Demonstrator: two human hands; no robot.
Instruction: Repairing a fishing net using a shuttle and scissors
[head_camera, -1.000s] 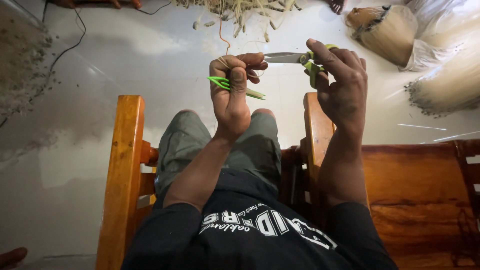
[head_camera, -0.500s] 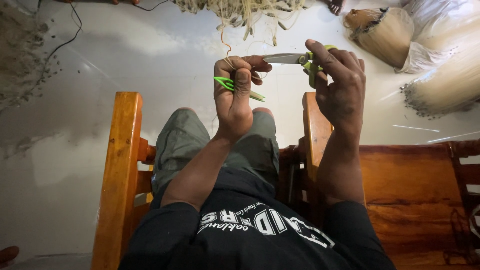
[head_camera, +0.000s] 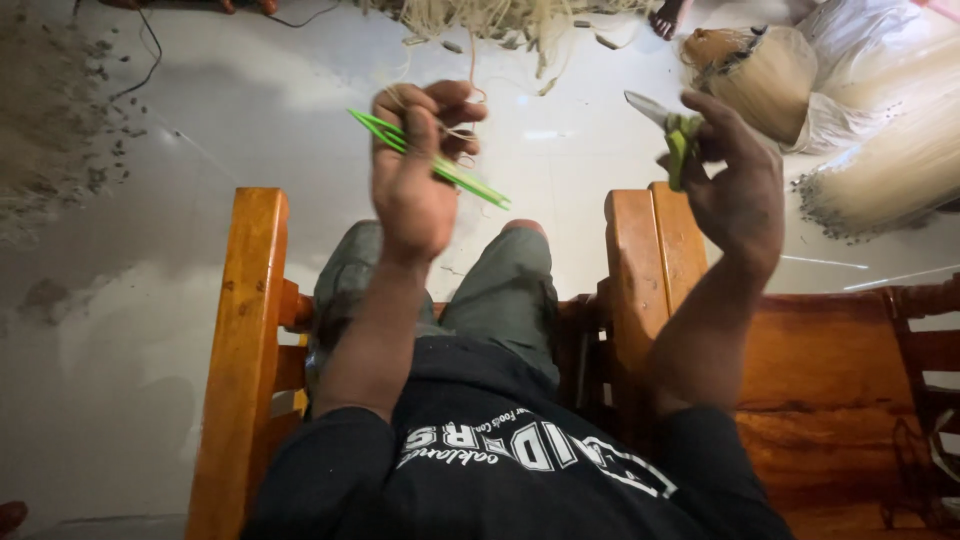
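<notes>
Person's sitting in a wooden chair (head_camera: 245, 330), left hand (head_camera: 415, 180) fisted around a green strip (head_camera: 440, 165) and some pale fibres. Right hand (head_camera: 735, 185) is closed on a green-handled knife (head_camera: 665, 125), blade up. Clear plastic bags (head_camera: 870, 90) of pale straw sit on the floor top right, well apart from both hands.
</notes>
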